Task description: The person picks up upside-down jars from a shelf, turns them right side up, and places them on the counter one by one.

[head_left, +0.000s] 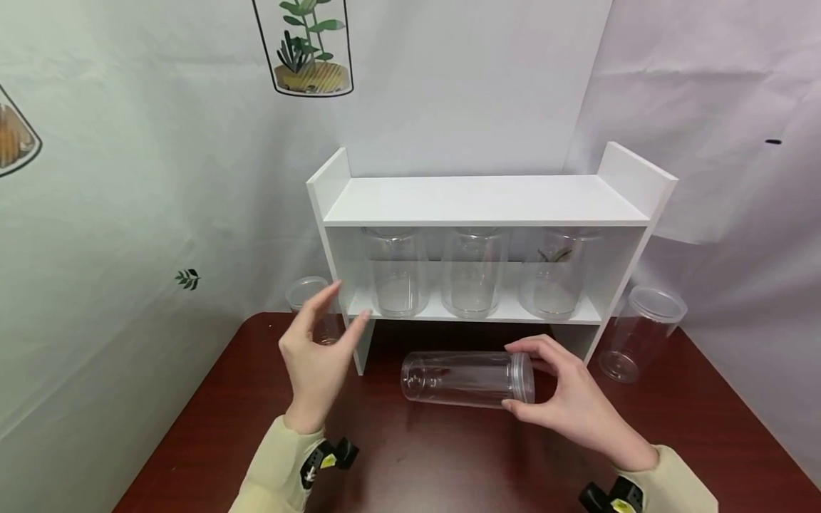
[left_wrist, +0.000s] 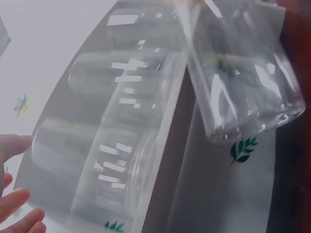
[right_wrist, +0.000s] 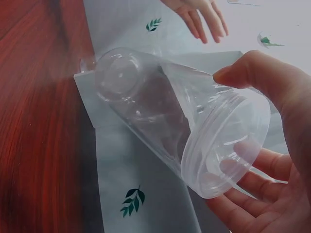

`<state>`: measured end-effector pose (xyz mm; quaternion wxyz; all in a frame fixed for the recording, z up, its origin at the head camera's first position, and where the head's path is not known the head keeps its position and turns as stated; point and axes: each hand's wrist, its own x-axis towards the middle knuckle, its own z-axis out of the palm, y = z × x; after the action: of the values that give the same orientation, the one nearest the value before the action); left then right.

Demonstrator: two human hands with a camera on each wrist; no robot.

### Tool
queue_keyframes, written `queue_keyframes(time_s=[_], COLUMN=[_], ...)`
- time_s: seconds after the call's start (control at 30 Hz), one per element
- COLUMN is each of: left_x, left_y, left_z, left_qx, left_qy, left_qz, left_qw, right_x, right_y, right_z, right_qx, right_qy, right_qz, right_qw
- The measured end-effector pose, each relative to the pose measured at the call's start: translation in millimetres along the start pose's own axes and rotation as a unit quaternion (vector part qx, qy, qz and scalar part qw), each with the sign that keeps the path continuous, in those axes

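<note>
My right hand [head_left: 564, 395] grips a clear plastic jar [head_left: 458, 377] by its lidded end, thumb on one side and fingers on the other. The jar lies sideways in front of the white shelf [head_left: 474, 199], its base toward the left. In the right wrist view the translucent lid [right_wrist: 228, 143] is between thumb and fingers. My left hand [head_left: 317, 363] is raised near the shelf's left side, thumb and fingers spread apart, holding nothing. Behind it stands another clear jar [head_left: 306, 291], partly hidden by the hand.
Three clear jars [head_left: 398, 281] stand on the shelf's lower board. To the right of the shelf, one more lidded jar [head_left: 641, 335] stands on the dark red table [head_left: 410, 456]. A pale curtain with plant prints [head_left: 314, 57] hangs behind and at both sides.
</note>
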<state>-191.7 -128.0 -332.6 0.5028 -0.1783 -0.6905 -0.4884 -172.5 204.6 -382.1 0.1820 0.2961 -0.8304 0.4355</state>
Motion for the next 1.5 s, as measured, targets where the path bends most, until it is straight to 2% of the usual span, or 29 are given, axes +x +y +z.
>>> queue_keyframes(time_s=[0.1, 0.17, 0.27, 0.37, 0.47, 0.53, 0.63, 0.83, 1.0, 1.13, 1.33, 1.5], left_x=[-16.7, -29.5, -47.7, -63.6, -75.6, -81.1, -86.5, -91.5, -95.2, -98.4, -96.5, -87.5], left_y=[-8.0, -11.9, -12.2, -10.4, -9.6, -10.1, -12.5, -16.7, -18.6, -21.1, -28.3, -35.1], left_z=[6.2, 11.2, 17.7, 22.5, 25.8, 27.3, 28.6, 27.3, 25.1, 21.1, 7.3, -9.9], left_qx=[-0.019, -0.027, -0.024, 0.007, 0.043, 0.062, 0.082, 0.098, 0.106, 0.109, 0.096, 0.106], left_qy=[-0.066, -0.125, -0.216, -0.290, -0.334, -0.349, -0.352, -0.339, -0.339, -0.328, -0.290, -0.254], left_qz=[0.044, 0.063, 0.062, 0.046, 0.027, 0.018, 0.013, 0.013, -0.009, -0.027, -0.065, -0.098], left_qw=[0.9967, 0.9898, 0.9741, 0.9559, 0.9414, 0.9350, 0.9324, 0.9355, 0.9348, 0.9380, 0.9501, 0.9563], right_x=[0.7, 1.8, 4.4, 7.8, 11.7, 14.8, 20.1, 29.3, 32.6, 30.4, 25.3, 20.0], right_y=[-0.6, -1.7, -4.8, -9.4, -15.0, -19.1, -25.2, -35.5, -40.7, -43.3, -42.2, -34.7], right_z=[0.0, 0.1, 0.8, 2.7, 5.5, 7.5, 10.6, 18.3, 25.7, 27.1, 14.3, -3.2], right_qx=[0.002, 0.006, 0.012, 0.016, 0.019, 0.020, 0.021, 0.012, 0.005, 0.008, -0.009, -0.032], right_qy=[0.001, 0.001, 0.000, -0.004, -0.011, -0.014, -0.016, -0.022, -0.037, -0.042, -0.010, 0.050], right_qz=[0.001, 0.001, 0.000, -0.002, -0.006, -0.011, -0.023, -0.041, -0.051, -0.042, -0.020, -0.001], right_qw=[1.000, 1.000, 1.000, 1.000, 1.000, 1.000, 0.999, 0.999, 0.998, 0.998, 1.000, 0.998])
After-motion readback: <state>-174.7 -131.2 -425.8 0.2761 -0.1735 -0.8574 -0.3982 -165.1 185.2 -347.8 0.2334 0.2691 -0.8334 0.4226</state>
